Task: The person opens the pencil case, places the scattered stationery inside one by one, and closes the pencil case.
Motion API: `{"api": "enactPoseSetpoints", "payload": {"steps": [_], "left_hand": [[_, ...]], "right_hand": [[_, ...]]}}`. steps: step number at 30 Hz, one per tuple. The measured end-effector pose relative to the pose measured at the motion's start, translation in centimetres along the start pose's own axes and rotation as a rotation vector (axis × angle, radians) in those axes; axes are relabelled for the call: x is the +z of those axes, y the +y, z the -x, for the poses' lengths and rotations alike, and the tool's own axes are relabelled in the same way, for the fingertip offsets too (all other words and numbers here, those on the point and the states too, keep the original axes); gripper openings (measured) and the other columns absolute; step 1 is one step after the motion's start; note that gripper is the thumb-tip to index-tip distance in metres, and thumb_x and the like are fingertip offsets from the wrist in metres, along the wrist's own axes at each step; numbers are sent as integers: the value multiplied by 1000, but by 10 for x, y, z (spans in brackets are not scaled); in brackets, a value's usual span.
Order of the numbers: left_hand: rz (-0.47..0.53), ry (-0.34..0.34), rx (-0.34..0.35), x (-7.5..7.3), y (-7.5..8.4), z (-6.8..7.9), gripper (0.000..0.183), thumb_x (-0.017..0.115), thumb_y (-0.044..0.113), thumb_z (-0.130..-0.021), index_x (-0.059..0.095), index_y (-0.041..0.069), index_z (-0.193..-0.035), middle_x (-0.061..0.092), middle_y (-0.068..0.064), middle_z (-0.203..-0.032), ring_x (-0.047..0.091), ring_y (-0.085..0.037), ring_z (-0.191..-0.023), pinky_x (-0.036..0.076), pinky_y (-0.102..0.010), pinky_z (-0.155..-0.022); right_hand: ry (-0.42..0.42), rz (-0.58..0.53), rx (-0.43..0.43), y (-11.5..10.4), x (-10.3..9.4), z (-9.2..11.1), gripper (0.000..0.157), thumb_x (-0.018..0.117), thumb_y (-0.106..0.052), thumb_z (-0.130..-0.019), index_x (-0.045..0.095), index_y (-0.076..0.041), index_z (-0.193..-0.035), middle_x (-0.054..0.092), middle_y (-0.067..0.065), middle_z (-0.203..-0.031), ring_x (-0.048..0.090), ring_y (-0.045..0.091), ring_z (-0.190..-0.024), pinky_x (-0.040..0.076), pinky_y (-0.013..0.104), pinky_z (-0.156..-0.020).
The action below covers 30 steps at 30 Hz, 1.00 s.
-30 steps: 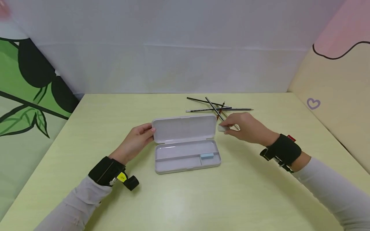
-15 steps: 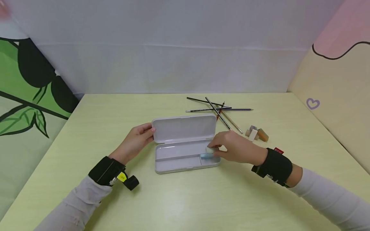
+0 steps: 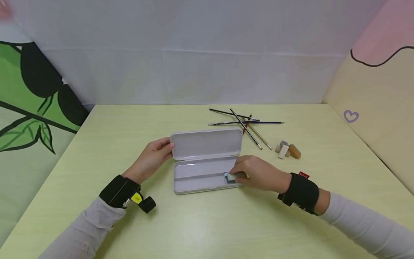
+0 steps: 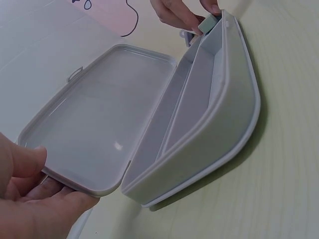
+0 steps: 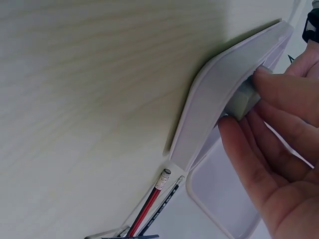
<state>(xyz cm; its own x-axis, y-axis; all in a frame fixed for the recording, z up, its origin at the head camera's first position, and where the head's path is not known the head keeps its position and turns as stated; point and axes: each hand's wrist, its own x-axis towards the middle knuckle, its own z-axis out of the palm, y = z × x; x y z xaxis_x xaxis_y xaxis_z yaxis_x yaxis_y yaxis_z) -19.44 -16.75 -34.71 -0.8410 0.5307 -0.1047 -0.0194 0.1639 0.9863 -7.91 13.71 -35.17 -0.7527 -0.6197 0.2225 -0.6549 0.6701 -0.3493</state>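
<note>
A pale grey pencil case [image 3: 194, 185] lies open on the table, its lid [image 3: 207, 144] tilted up at the back. My left hand [image 3: 152, 158] holds the lid's left edge between thumb and fingers, as the left wrist view also shows. Over the small right-front compartment, my right hand [image 3: 257, 173] pinches a pale green eraser [image 3: 233, 176] between thumb and fingertips. A light blue eraser lies in that compartment, mostly covered by the green one and the hand. In the right wrist view the pinched eraser [image 5: 241, 102] is at the case's rim.
Behind the case several pencils [image 3: 245, 122] lie crossed in a loose pile. To the right of the case sits a small cluster of erasers, among them a white one [image 3: 283, 151] and an orange-brown one [image 3: 294, 151]. Walls stand behind and at both sides.
My right hand has carried the green eraser from beside the lid down and left into the case's right-front compartment, uncovering the eraser cluster. My left hand has stayed on the lid.
</note>
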Motion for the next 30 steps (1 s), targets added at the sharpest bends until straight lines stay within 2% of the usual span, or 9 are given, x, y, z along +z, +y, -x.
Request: {"api": "enactPoseSetpoints", "payload": {"steps": [22,30], "left_hand": [[-2,6,-18,0,1,0,47,40,17,-98,28,-1,-140,32,-18,-143,35,-21,-127,34,-34,-106],[1,5,-15,0,1,0,47,40,16,-98,28,-1,-140,33,-18,-143,35,-21,-127,34,-34,-106]], "right_hand": [[21,15,-2,-2,5,-3,16,72,-8,-76,69,-7,-92,58,-1,-82,51,9,-74,49,18,-62],[28,1,46,-1,0,0,18,71,-9,-77,68,-8,-94,60,0,-87,52,11,-77,50,22,-64]]}}
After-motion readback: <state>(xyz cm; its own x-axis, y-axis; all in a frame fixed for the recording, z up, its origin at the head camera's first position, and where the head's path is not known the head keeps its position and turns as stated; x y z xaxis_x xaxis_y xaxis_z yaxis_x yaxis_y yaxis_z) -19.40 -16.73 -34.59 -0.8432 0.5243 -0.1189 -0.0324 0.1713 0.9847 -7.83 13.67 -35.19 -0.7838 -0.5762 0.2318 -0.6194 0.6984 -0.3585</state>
